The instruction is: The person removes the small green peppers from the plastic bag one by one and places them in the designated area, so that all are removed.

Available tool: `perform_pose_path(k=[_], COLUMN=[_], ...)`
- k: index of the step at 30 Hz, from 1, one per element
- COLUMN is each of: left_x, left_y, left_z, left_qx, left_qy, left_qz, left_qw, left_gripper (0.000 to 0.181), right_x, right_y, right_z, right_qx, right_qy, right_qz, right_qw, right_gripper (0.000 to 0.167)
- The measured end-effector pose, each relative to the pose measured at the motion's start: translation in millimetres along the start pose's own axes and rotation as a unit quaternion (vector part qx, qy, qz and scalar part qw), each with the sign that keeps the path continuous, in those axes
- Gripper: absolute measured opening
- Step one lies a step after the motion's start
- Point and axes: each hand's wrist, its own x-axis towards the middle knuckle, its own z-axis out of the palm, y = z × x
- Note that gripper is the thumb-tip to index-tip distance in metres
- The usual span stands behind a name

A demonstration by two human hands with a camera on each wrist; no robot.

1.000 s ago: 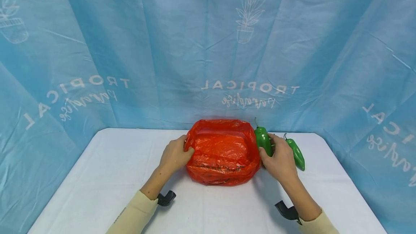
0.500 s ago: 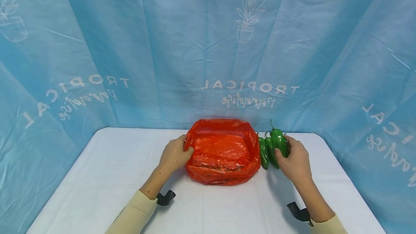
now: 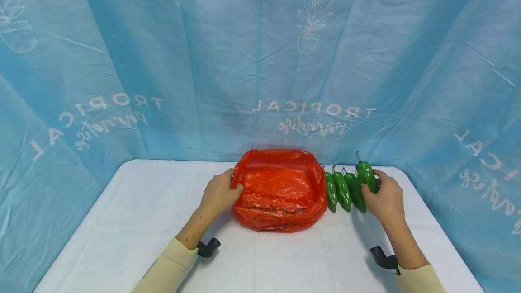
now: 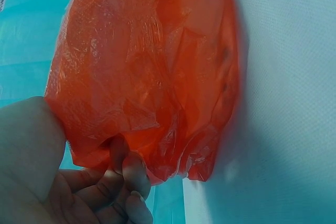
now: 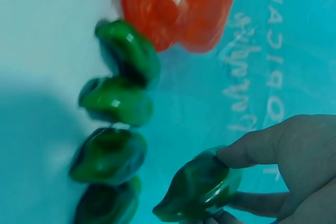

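A red plastic bag (image 3: 278, 184) stands on the table with its mouth spread open. My left hand (image 3: 219, 193) pinches its left rim; in the left wrist view the fingers (image 4: 134, 174) curl at the edge of the thin plastic. My right hand (image 3: 384, 196) holds a green chili pepper (image 3: 366, 174) between thumb and fingers, stem up, raised over a row of similar peppers. Along the bag's right side lie a first pepper (image 3: 330, 192), a second (image 3: 341, 190) and a third (image 3: 355, 191). The right wrist view shows a further pepper (image 5: 105, 203), hidden from the head camera.
A white cloth covers the table (image 3: 268, 261). Behind it and at both sides hangs a blue curtain (image 3: 220, 80) with printed plants and lettering. A black curved piece sits at the left wrist (image 3: 208, 248), and a similar one at the right.
My right hand has carried the held pepper rightward from beside the bag, past the row, uncovering the peppers there. My left hand and the bag have stayed in place.
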Motion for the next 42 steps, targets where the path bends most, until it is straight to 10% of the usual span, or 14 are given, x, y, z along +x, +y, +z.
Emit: perform_pose_path(k=[42], left_x=[-0.3], left_y=[-0.4], left_z=[0.5], left_qx=[0.002], left_qy=[-0.002], left_qz=[-0.004], left_qw=[1.0000], left_gripper=[0.035], right_x=[25.9], right_y=[94], right_z=[8], right_qx=[-0.044], right_qy=[-0.056], right_qz=[0.107], right_qw=[0.9917], right_gripper=[0.058])
